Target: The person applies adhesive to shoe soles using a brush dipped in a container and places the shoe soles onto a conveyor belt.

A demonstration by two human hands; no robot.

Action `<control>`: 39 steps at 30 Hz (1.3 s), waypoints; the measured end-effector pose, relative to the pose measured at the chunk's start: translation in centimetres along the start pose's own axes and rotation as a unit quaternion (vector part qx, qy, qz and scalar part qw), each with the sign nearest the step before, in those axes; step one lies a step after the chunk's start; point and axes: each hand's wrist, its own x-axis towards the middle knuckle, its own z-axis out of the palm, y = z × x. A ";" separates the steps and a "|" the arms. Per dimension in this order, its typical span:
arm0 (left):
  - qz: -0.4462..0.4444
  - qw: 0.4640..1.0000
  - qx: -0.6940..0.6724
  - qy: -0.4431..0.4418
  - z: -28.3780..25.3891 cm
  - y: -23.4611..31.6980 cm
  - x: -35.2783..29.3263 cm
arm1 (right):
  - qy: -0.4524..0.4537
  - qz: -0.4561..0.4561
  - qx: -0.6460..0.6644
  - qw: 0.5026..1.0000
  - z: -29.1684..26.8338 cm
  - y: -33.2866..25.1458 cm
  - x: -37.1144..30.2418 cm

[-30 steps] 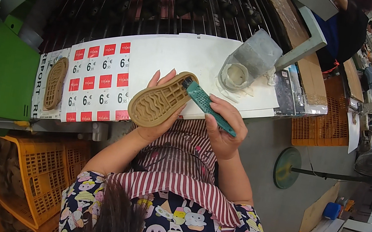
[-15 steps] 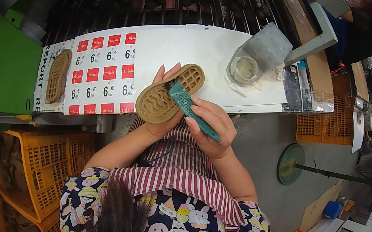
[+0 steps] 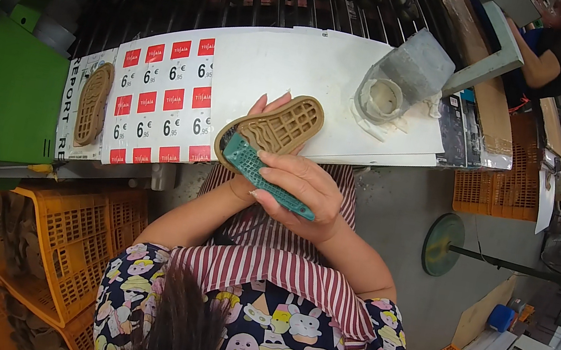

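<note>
One loose sole [image 3: 93, 105] at left end of bench [image 3: 300, 59] | left hand [image 3: 243, 187] beneath, clamped on second sole [image 3: 285, 124] above front edge | green brush [image 3: 243, 157] over its wide end, contact hidden | right hand [image 3: 307, 191] knuckles up, fingers closed on brush

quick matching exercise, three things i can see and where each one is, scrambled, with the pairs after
1. green tool
2. sole under it
3. other sole

A. toward the left end of the table
B. gripped by the right hand
C. held by the left hand

Pairs: 1-B, 2-C, 3-A
</note>
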 end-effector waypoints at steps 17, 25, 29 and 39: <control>-0.085 0.893 0.356 -0.263 -1.5 4.4 -2.4 | -0.044 0.293 0.364 0.883 -3.7 1.6 1.3; -0.168 0.895 0.216 -0.352 -1.3 5.9 -2.1 | -0.094 0.335 0.381 0.857 -5.3 2.1 1.7; -0.189 0.883 0.187 -0.386 -1.4 6.3 -1.5 | -0.113 0.353 0.376 0.849 -6.2 2.7 2.1; -0.236 0.919 0.044 -0.314 -1.9 7.0 -0.2 | -0.122 0.372 0.384 0.837 -7.9 2.7 1.8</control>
